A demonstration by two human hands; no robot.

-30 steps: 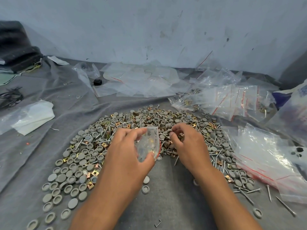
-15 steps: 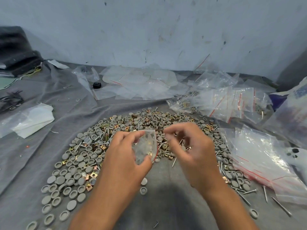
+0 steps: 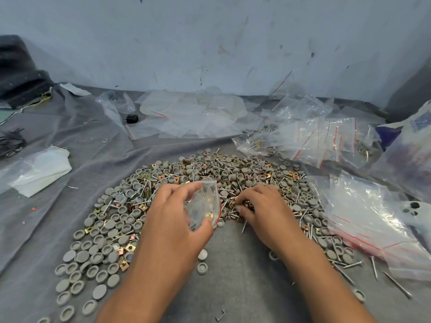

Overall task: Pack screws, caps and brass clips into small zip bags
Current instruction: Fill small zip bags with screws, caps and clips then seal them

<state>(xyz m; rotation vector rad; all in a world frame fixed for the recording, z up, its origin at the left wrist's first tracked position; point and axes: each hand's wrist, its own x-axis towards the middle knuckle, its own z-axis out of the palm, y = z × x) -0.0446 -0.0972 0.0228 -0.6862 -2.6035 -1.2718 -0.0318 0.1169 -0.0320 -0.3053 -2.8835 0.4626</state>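
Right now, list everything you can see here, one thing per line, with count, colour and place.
caps: many, grey, heap mid-cloth
brass clips: many, gold, mixed in the heap
screws: many, silver, in the heap and loose at right
small zip bag: one, clear, red-edged, in left hand
filled zip bags: several, clear, far right
empty bags: a pile, clear, right
cloth: one, grey, underneath
left hand: holds the bag
right hand: fingers in the clips

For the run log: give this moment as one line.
stage: picking parts | left hand: holds small zip bag | right hand: fingers in pile, at brass clips | packed bags: far right
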